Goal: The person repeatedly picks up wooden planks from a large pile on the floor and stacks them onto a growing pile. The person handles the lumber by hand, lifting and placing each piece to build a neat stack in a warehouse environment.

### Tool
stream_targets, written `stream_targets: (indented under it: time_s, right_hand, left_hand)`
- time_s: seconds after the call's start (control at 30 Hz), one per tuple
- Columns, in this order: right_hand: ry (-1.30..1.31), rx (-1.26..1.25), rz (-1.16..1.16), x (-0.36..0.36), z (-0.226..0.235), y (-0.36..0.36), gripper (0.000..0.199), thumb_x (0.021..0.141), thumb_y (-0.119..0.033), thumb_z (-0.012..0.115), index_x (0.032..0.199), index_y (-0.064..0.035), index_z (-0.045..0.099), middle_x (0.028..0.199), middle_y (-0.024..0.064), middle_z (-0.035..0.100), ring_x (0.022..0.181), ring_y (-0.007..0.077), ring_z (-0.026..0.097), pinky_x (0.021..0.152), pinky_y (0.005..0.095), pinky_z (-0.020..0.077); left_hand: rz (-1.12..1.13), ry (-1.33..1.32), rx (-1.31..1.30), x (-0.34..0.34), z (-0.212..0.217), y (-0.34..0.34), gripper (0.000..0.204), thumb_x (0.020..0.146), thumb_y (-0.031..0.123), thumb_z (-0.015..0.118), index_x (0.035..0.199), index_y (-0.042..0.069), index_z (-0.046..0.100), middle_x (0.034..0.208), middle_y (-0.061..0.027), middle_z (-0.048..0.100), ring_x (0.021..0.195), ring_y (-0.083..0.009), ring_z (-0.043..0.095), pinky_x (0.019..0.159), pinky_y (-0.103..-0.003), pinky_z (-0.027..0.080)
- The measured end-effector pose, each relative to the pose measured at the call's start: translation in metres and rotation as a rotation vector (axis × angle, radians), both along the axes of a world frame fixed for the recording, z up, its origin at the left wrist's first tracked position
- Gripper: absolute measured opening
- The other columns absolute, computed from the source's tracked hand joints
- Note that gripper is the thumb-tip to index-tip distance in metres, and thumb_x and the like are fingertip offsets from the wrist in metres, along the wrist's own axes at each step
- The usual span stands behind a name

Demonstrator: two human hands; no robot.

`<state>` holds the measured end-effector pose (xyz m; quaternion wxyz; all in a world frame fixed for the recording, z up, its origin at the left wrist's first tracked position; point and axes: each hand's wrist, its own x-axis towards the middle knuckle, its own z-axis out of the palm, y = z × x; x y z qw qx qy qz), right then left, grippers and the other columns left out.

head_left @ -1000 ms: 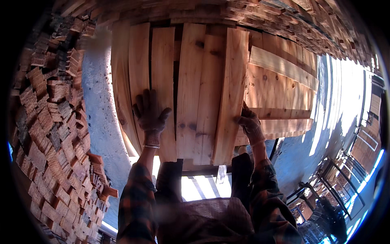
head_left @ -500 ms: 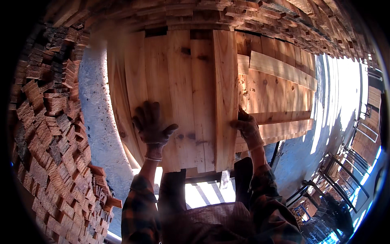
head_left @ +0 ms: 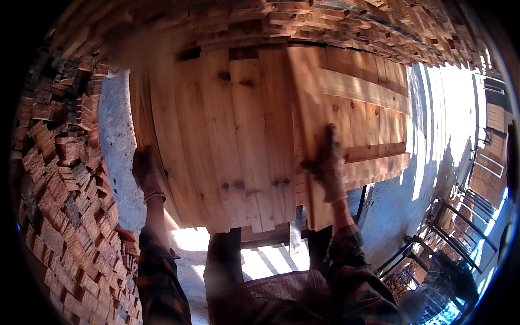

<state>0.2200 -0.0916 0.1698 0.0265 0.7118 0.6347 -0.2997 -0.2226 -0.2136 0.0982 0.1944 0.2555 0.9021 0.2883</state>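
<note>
A row of pale wooden boards [head_left: 244,141] lies side by side in front of me, running away from my body. My gloved left hand [head_left: 145,170] is against the row's left outer edge; its fingers are dark and partly hidden there. At the right, one loose board [head_left: 307,103] lies slightly askew, apart from the row along a narrow dark gap. My gloved right hand [head_left: 327,168] grips this board by its right edge, thumb over the top face. The right fingers are somewhat blurred.
Right of the loose board lies a panel of boards [head_left: 374,116] with crosspieces [head_left: 365,89]. Stacked timber ends rise in a pile [head_left: 59,189] on the left and another stack [head_left: 346,21] at the far side. Metal frames [head_left: 455,233] stand on the right over the concrete floor [head_left: 379,233].
My left hand has moved from the top of the boards to their left edge. With my right hand on it, the loose board has shifted right and tilted, opening a gap beside the row.
</note>
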Motion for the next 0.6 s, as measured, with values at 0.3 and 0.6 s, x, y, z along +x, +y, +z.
stream_targets:
  time_s: [0.3,0.6]
  right_hand:
    - [0.291,0.241,0.218,0.031,-0.047,-0.005,0.112,0.065,-0.022,0.083,0.149,-0.0027,0.012,0.148,0.0204,0.031,0.134,0.0339,0.034,0.108,0.0407,0.0326]
    - [0.289,0.138,-0.070,0.088,-0.074,0.015,0.066,0.088,-0.004,0.059,0.147,-0.0087,0.030,0.123,0.0137,0.052,0.110,0.0216,0.052,0.093,0.0290,0.0435]
  left_hand:
    - [0.039,-0.328,0.346,0.007,0.005,0.010,0.020,0.090,0.016,0.063,0.103,0.001,0.064,0.086,0.0008,0.060,0.079,-0.0091,0.053,0.071,-0.025,0.045]
    - [0.212,-0.280,0.337,0.014,-0.005,0.012,0.015,0.083,0.015,0.071,0.092,0.004,0.068,0.081,0.0053,0.059,0.073,-0.0071,0.050,0.068,-0.022,0.043]
